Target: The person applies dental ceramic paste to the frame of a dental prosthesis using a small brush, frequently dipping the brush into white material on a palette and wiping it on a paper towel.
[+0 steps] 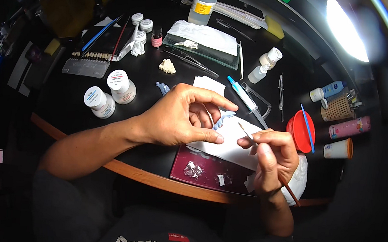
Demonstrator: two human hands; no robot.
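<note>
While the left hand [171, 119] curves its thumb and fingers about a light-blue piece [222, 120], the right hand [274, 157] pinches a thin brush [290, 192] like a pen, its tip pointing toward the piece. The left hand is half open in outline, index finger arched above the piece and thumb beneath; it seems to have hold of it, though the exact contact is hidden. The right hand is closed firmly round the handle.

Print appears in several places. 2 larger jars [122, 86] have white lids, 1 printed partly in red and 1 in blue, with more small lettering on their sides. A clear bottle [202, 7] at the back wears a yellow label, too small to read. The person's dark shirt [146, 224] bears large pale letters below a small red tag [178, 237].

The light-blue piece is small and lumpy, with rounded bumps, held above white paper [235, 153] near the front of the black table [153, 158]. Beyond the left hand lies 1 similar blue object [163, 87].

Counted farther out are 3 small white-lidded jars [146, 25], 1 cream tooth model [167, 66], 1 blue-ended syringe [245, 98], 1 red bowl [299, 133] and 1 maroon pad [207, 174] with 2 white smears.
</note>
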